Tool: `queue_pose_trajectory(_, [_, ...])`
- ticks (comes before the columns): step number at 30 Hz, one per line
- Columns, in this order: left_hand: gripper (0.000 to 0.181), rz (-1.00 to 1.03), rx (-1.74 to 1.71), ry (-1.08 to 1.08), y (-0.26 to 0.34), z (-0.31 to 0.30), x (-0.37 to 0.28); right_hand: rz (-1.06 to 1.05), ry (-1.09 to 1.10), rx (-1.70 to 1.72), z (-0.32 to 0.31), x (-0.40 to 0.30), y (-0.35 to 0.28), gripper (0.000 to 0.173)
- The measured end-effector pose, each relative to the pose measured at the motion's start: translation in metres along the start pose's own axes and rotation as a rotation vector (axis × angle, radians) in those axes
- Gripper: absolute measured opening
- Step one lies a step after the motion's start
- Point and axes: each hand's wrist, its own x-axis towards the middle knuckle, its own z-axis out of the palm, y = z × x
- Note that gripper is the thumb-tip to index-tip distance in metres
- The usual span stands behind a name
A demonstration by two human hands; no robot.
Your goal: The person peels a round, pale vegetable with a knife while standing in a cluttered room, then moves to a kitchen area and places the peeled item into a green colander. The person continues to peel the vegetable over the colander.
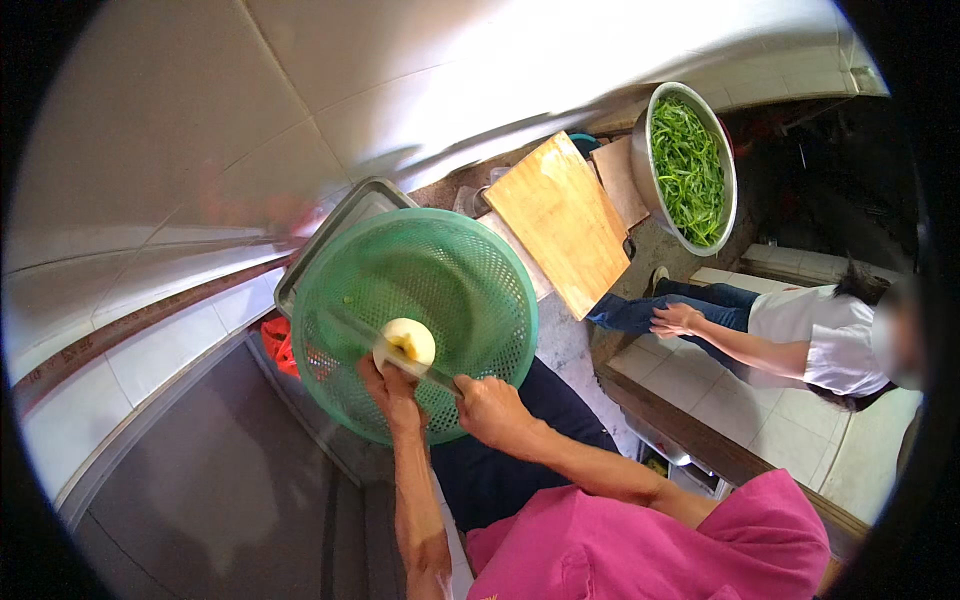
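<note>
My left hand (pixel 394 394) holds a pale, peeled round fruit or vegetable (pixel 411 337) from below, over a large green plastic colander (pixel 487 262). Around its hollow the flesh is yellow-brown. My right hand (pixel 491 409) is closed on the handle of a knife. The knife's long blade (pixel 360 330) is blurred and lies across the face of the round piece; whether it cuts in cannot be told. A small green bit lies on the colander's inner wall. My left fingers are partly hidden behind the piece and the blade.
A grey tray (pixel 300 262) lies under the colander beside the tiled wall. A wooden cutting board (pixel 562 225) is beyond, near a metal bowl (pixel 645 161) of cut leafy greens (pixel 686 172). Another person (pixel 787 330) stands at the right. A red plastic bag (pixel 279 345) is at the colander's left.
</note>
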Motion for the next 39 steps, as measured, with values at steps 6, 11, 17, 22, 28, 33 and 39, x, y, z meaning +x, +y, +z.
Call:
queue_pose_trajectory(6, [0.058, 0.249, 0.476, -0.157, 0.007, -0.012, 0.010, -0.002, 0.005, 0.137, -0.001, 0.010, -0.002, 0.015])
queue_pose_trajectory(11, [0.057, 0.143, 0.340, -0.069, 0.007, -0.011, 0.005, -0.014, -0.074, 0.157, -0.004, 0.008, -0.001, 0.014])
queue_pose_trajectory(17, [0.058, -0.342, -0.070, -0.002, 0.010, -0.008, 0.008, -0.065, 0.031, -0.088, 0.004, -0.001, 0.000, 0.017])
queue_pose_trajectory(22, [0.053, -0.274, 0.004, 0.134, 0.000, -0.004, 0.029, -0.065, 0.037, 0.007, -0.031, -0.014, -0.007, 0.012])
queue_pose_trajectory(28, [0.056, -0.075, 0.032, 0.065, 0.045, -0.022, 0.019, 0.014, 0.196, 0.245, -0.130, -0.073, 0.031, 0.025])
queue_pose_trajectory(33, [0.058, -0.143, -0.245, -0.128, 0.063, 0.065, -0.048, 0.233, 1.078, -0.224, -0.241, -0.055, 0.207, 0.032])
queue_pose_trajectory(39, [0.065, -0.368, -0.537, -0.484, 0.010, 0.225, -0.124, 0.439, 1.092, -0.325, -0.358, 0.017, 0.434, 0.047])
